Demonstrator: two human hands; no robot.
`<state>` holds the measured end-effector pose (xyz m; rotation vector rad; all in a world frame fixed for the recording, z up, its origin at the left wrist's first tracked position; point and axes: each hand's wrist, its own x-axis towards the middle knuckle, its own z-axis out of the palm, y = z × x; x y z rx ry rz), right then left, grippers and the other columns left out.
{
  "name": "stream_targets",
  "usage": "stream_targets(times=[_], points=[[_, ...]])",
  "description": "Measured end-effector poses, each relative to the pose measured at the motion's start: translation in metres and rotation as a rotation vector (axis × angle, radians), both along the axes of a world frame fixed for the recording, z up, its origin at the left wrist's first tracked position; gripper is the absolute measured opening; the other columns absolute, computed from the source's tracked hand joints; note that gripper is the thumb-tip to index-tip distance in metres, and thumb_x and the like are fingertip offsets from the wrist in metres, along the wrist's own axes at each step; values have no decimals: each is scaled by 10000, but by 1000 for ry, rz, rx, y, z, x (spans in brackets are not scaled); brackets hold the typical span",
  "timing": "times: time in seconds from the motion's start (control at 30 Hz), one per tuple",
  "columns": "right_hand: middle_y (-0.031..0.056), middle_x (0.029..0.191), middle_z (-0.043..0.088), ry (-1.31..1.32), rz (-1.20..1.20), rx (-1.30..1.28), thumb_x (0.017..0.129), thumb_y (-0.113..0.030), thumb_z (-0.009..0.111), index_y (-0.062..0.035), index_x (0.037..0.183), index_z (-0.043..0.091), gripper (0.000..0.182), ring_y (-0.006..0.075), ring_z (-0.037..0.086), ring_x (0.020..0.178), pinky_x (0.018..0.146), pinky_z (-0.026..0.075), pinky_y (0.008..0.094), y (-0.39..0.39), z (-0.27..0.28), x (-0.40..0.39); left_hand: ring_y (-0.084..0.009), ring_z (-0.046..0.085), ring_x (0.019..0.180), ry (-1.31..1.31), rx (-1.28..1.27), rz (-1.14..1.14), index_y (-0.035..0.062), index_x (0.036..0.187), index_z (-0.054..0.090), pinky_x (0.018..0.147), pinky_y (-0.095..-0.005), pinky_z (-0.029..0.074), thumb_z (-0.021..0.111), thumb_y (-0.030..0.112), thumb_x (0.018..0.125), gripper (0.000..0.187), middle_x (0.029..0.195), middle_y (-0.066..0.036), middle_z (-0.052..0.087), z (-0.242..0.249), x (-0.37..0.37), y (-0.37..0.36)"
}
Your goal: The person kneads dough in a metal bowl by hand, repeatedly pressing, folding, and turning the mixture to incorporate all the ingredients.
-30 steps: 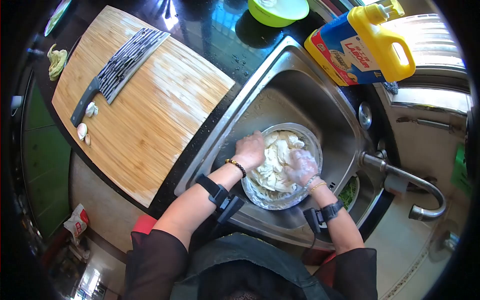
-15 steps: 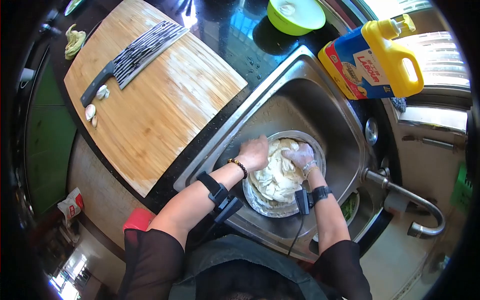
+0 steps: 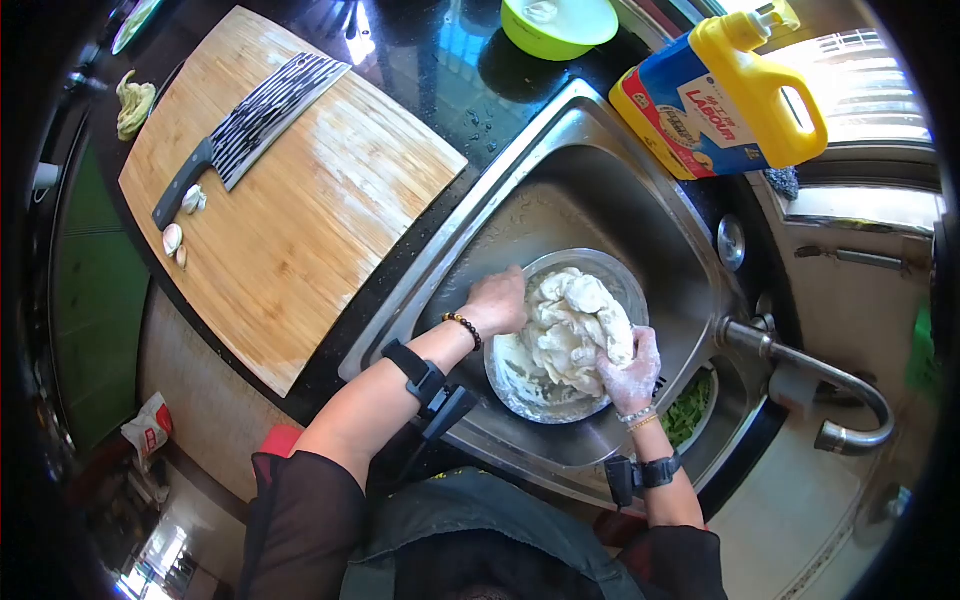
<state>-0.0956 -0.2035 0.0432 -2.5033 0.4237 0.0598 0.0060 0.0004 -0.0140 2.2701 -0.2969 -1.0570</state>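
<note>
A round metal bowl stands in the steel sink, with pale, flour-coated pieces heaped inside. My left hand is closed at the bowl's left rim; its fingertips are turned away from view, and it looks to be gripping the rim. At the right side of the bowl, my right hand, dusted white, has its fingers wrapped round one end of a coated piece. That piece lies over the top of the heap.
A cleaver and garlic cloves lie on the wooden board. The faucet reaches over the sink's right side, near a bowl of greens. A yellow jug and green bowl stand behind.
My right hand has moved from over the heap down to its right side, and the pieces have been turned and bunched upward. My left hand has stayed at the rim. The view has shifted slightly.
</note>
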Motion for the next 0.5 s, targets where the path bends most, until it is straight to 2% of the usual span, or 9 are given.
stream_targets(times=[0.03,0.07,0.1,0.2,0.23,0.3,0.37,0.43,0.5], points=[[142,767,534,13,27,-68,574,-137,695,-41,859,491,364,294,547,717,657,451,358,-1,-1,-1,-357,562,941,-2,-5,-5,-73,1010,436,803,-403,454,583,78,671,399,951,-255,577,-1,0,0],[158,788,535,28,84,-101,582,-205,711,-35,865,496,394,326,536,749,667,444,383,-1,1,-1,-363,560,940,-3,-7,6,-75,1008,436,802,-405,453,578,74,671,395,951,-259,575,-2,-1,-1],[158,788,535,27,79,-105,582,-205,711,-35,865,496,394,326,536,749,667,444,383,0,6,-2,-368,559,939,-1,-9,18,-76,1007,437,801,-406,453,573,70,671,390,952,-264,574,-3,-1,-1],[125,764,529,52,499,-268,606,-326,717,-33,905,504,470,297,529,742,655,437,393,3,29,-3,-365,560,937,11,-23,31,-76,1003,438,801,-406,453,570,69,673,383,950,-266,573,-4,-1,-1],[125,764,529,56,499,-272,606,-326,717,-33,905,504,470,297,529,742,655,437,393,9,37,-3,-365,560,937,14,-27,30,-76,1003,438,801,-406,453,570,69,673,383,950,-266,573,-3,-1,-1],[129,772,529,291,587,-360,633,-344,698,-35,882,497,445,303,531,743,654,441,388,22,47,-5,-359,564,936,-2,-31,46,-73,999,439,801,-405,454,566,66,677,373,946,-262,576,-1,-2,0],[131,747,557,364,575,-373,660,-349,674,-39,875,478,425,328,556,696,607,453,397,29,39,-9,-353,566,937,1,-31,47,-70,998,439,802,-404,454,566,67,680,369,949,-257,577,-4,-3,-1],[145,705,583,603,510,-404,683,-320,654,-29,873,449,403,354,575,634,555,460,417,35,29,-9,-347,567,939,2,-29,48,-67,998,439,802,-403,454,566,69,683,366,951,-252,578,-8,-3,-2],[170,677,595,531,547,-447,696,-274,639,2,931,438,415,366,585,610,539,468,433,31,18,-13,-389,552,932,26,-47,108,-74,992,441,802,-428,445,592,78,660,396,938,-282,567,-10,-3,-2]])
